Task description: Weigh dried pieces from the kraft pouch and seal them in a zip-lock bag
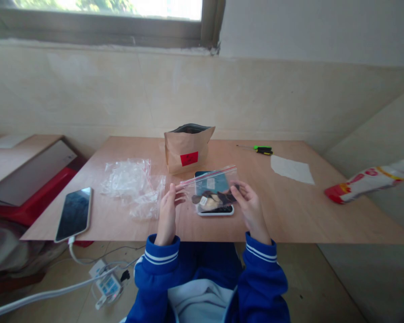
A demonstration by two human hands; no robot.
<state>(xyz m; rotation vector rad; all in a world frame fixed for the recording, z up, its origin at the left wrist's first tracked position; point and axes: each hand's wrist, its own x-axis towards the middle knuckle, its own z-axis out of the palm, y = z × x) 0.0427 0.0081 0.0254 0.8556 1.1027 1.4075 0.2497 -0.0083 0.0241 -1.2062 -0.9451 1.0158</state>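
A clear zip bag (215, 187) with a red seal line is held up between my two hands, tilted, its right end higher. Dark brown and pale dried pieces (210, 202) lie along its lower part. My left hand (168, 214) is closed at the bag's left edge. On the other side, my right hand (251, 207) pinches the right edge between thumb and fingers. Behind and under the bag is a flat device with a white rim (216, 214), partly hidden, which looks like a small digital scale. A brown paper pouch (175, 154) with a red label stands open just beyond.
Several empty clear bags (128, 181) are heaped on the left, near a phone (74, 213) with a white cable. Screwdrivers (263, 150) and a white paper sheet (292, 169) lie at the back right. A red-and-white bottle (363, 183) is at the far right.
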